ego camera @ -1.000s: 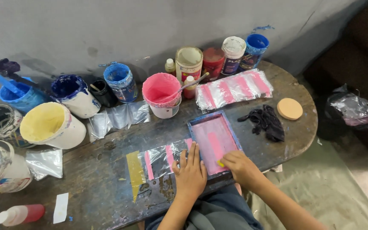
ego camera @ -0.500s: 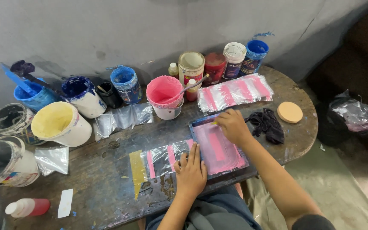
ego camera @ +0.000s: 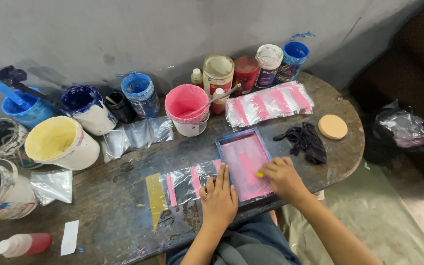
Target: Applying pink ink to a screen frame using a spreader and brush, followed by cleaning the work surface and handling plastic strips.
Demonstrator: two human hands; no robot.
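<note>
Printing screen [ego camera: 245,164] sits flat near the table's [ego camera: 123,216] front edge, both our hands on it.
Left hand [ego camera: 218,198] spread flat on its left rim; right hand [ego camera: 283,177] pinching something small and yellow against the pink mesh, pink paint tub [ego camera: 187,109] just behind.

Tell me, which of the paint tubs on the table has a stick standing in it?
The pink tub in the middle of the row. A stick leans out over its right rim, and the yellow tub shows none.
</note>
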